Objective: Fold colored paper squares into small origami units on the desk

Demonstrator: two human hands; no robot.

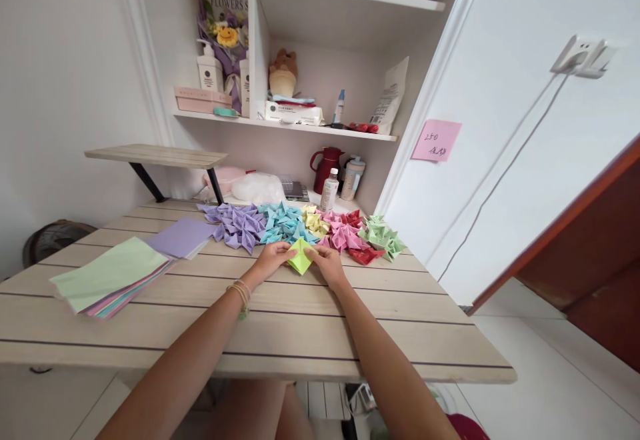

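Observation:
Between my two hands is a small yellow-green folded paper (301, 258), shaped like a diamond with a crease down its middle. My left hand (273, 258) pinches its left corner, and my right hand (327, 263) pinches the right corner. Just beyond my hands lie heaps of folded paper pieces: purple (240, 227), blue (285, 222), yellow (316, 222), pink (345, 235), red (367, 255) and light green (383, 235). Some of the blue and pink pieces are partly hidden behind my fingers.
On the left of the wooden table (190, 333) lie a fanned stack of coloured paper sheets (113, 273) and purple sheets (181, 237). A small raised stand (157, 155) is behind them. A clear bottle (329, 190), a red jug (327, 168) and a tumbler (353, 179) stand at the back.

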